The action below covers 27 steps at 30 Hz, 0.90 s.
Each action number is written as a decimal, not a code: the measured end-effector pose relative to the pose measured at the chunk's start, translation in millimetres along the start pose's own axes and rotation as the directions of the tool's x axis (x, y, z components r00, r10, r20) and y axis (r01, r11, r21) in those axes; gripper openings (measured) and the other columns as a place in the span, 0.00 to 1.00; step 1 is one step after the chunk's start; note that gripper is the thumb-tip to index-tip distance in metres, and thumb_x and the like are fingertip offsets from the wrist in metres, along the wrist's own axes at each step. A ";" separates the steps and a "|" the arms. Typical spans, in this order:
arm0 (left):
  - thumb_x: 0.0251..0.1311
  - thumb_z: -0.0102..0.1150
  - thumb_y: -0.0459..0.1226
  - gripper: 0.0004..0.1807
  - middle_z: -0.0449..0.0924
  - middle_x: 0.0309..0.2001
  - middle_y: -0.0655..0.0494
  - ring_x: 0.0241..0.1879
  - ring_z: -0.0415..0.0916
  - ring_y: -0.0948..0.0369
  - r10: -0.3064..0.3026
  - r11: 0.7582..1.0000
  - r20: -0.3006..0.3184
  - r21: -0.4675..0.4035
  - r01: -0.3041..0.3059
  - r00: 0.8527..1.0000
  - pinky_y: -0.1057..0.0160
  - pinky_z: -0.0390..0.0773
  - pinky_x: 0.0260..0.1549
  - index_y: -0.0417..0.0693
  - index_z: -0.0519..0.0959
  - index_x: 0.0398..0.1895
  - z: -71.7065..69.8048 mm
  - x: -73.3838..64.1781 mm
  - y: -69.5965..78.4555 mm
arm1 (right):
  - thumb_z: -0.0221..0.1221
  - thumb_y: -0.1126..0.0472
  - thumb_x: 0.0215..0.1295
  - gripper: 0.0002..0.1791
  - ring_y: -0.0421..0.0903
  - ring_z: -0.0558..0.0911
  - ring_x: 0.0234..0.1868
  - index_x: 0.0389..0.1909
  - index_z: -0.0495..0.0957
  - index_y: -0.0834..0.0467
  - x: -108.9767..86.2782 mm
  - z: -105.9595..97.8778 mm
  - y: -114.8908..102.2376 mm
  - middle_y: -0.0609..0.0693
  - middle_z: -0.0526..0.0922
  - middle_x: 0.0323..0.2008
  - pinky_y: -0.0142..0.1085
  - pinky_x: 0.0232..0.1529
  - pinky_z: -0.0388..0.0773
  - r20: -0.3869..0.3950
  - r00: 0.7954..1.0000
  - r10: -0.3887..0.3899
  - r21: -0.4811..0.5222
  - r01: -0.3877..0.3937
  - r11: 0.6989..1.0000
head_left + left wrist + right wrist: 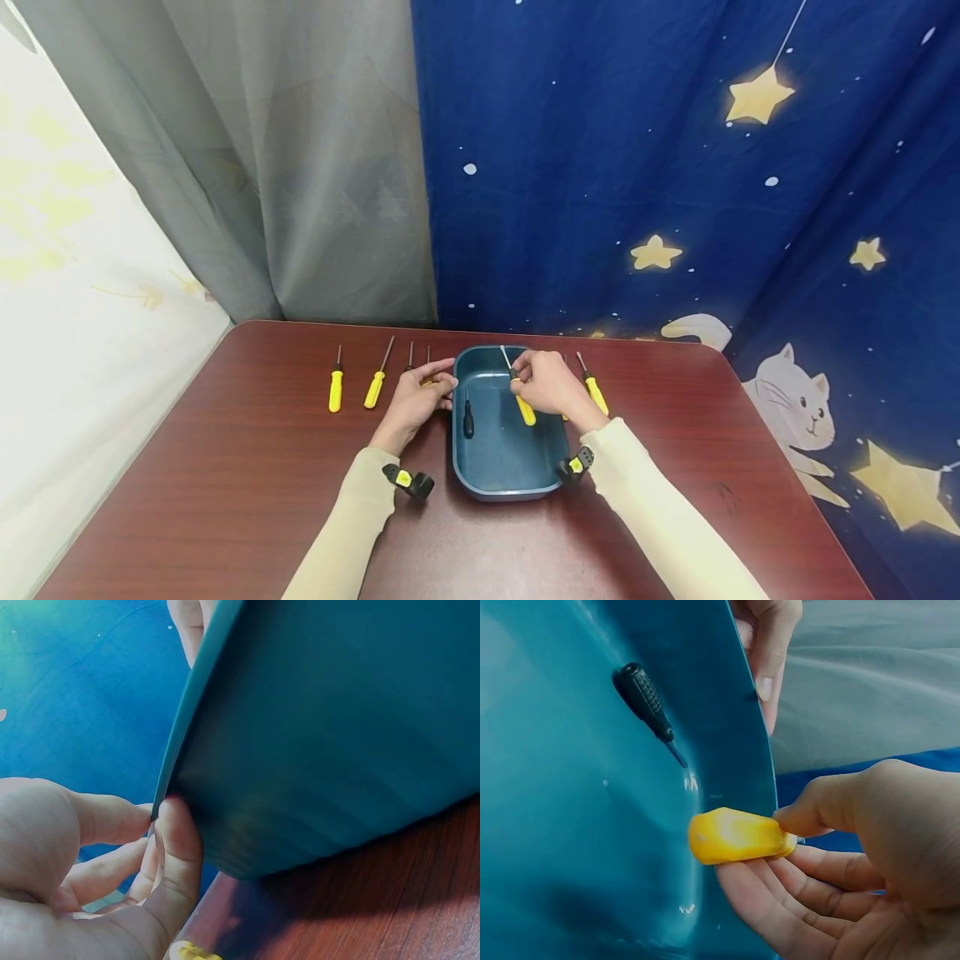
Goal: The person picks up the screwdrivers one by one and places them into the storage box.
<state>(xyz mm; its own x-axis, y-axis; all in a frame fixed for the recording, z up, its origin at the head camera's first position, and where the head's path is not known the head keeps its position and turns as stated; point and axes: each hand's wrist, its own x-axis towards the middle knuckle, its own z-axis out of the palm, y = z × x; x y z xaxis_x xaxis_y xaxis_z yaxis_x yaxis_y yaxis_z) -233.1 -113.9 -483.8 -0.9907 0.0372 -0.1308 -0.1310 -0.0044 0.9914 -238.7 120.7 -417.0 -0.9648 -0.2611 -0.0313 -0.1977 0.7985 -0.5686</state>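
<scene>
A blue rectangular bin (504,483) stands on the table. Over its inside, my right hand (549,382) pinches a screwdriver with a yellow handle (526,411), its metal shaft pointing away from me. The right wrist view shows that yellow handle (739,836) between thumb and fingers. My left hand (417,397) grips the bin's left rim, and in the left wrist view its thumb and fingertips pinch the bin's edge (174,746). Inside the bin, along the left wall, lies a small black-handled screwdriver (468,418), also plain as a black screwdriver (643,699) in the right wrist view.
Left of the bin lie a yellow screwdriver (336,392), a longer yellow screwdriver (375,388) and others partly behind my left hand. To the right, another yellow screwdriver (595,392) lies beside my right wrist. Grey (345,167) and blue curtains (555,208) hang behind the table.
</scene>
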 end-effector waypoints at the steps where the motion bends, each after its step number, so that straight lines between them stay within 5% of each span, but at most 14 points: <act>1: 0.69 0.59 0.29 0.22 0.81 0.47 0.33 0.29 0.78 0.62 0.002 1.000 0.000 -0.002 -0.002 1.000 0.69 0.84 0.28 0.44 0.78 0.65 0.2 -0.1 -0.1 | 0.66 0.61 0.64 0.15 0.44 0.81 0.30 0.49 0.82 0.62 0.1 1.0 -0.5 0.54 0.85 0.38 0.35 0.35 0.85 0.008 1.000 0.008 0.007 -0.008 1.000; 15: 0.68 0.60 0.29 0.22 0.83 0.40 0.46 0.29 0.78 0.61 0.009 1.000 0.001 -0.013 -0.009 1.000 0.68 0.85 0.28 0.44 0.78 0.65 1.1 1.1 -1.5 | 0.65 0.63 0.65 0.14 0.42 0.84 0.25 0.49 0.81 0.64 7.7 10.7 -3.9 0.55 0.85 0.37 0.35 0.30 0.86 0.093 0.994 0.049 0.056 -0.054 0.997; 27: 0.68 0.61 0.30 0.22 0.81 0.47 0.34 0.27 0.80 0.62 0.003 1.000 -0.006 -0.002 -0.003 1.000 0.68 0.85 0.29 0.45 0.78 0.65 0.7 1.3 -1.0 | 0.65 0.63 0.67 0.13 0.42 0.85 0.23 0.48 0.81 0.66 14.8 23.8 -10.2 0.54 0.84 0.33 0.34 0.28 0.87 0.173 0.985 0.028 0.072 -0.041 0.997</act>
<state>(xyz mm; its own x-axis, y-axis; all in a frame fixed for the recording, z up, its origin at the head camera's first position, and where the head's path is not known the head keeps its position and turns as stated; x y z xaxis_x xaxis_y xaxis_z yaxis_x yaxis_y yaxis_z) -234.2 -113.1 -484.9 -0.9913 0.0316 -0.1275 -0.1278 -0.0065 0.9918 -246.8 95.8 -431.2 -0.9255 -0.3283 -0.1888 -0.1448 0.7674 -0.6247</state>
